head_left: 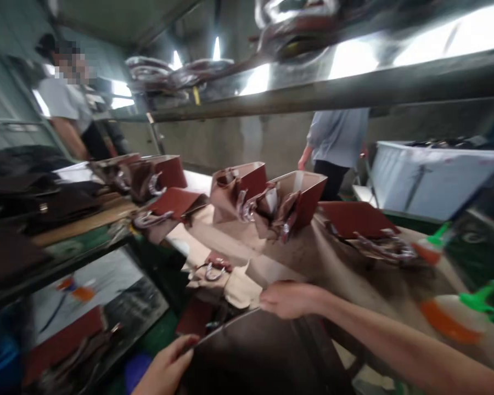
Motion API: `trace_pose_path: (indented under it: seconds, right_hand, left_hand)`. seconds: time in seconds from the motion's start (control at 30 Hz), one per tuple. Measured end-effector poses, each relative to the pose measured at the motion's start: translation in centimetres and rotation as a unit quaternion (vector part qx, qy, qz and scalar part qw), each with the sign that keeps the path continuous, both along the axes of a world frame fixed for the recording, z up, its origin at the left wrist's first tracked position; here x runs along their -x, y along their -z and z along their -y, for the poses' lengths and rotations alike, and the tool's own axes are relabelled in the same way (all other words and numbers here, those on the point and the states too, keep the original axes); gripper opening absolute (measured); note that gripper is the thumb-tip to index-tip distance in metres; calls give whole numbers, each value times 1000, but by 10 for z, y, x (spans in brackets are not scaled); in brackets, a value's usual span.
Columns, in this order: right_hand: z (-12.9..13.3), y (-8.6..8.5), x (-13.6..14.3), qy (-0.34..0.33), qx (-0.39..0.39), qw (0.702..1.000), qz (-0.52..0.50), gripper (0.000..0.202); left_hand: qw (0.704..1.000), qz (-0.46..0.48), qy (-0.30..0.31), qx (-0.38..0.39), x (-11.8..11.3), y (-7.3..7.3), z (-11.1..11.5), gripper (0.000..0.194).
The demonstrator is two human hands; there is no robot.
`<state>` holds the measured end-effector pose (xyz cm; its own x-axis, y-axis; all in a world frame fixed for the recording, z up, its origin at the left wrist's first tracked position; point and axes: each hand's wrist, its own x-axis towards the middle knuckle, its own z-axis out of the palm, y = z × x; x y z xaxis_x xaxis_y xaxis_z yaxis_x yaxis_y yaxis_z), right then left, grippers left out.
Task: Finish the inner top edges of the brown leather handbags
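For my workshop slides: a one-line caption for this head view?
Both hands, left hand and right hand, grip a dark brown panel beside red-brown handbags.

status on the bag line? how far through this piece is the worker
Done, by the look of it: several dark red bags stand or lie on the bench. In hand: the left hand and right hand both grip the edge of a dark brown panel. Left: that panel is flat, not yet bag-shaped. Motion blur hides finer detail.
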<state>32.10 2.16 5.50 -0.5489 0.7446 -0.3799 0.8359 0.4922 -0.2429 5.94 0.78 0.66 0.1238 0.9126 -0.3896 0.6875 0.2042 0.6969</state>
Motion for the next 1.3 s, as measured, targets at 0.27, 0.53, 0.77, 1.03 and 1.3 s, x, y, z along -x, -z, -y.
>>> trace_pose_path:
  seconds: [0.27,0.53,0.77,1.03,1.3]
  right_hand:
    - [-3,7,-9,19,33,997,-73,34]
    - [-10,16,-10,47,66,993,-91,31]
    - [-12,19,4,45,68,989,-122,27]
    - [-21,42,15,8,130,973,-190,14]
    - [-22,29,36,-47,151,962,-222,11]
  left_hand:
    - [982,178,15,66,4,14,-3,43]
    - [960,257,-6,107,5,13,2,41]
    - [942,304,-37,140,2,15,4,44]
    - [906,375,-40,195,10,23,7,46]
    - [977,197,68,56,20,1,3,37]
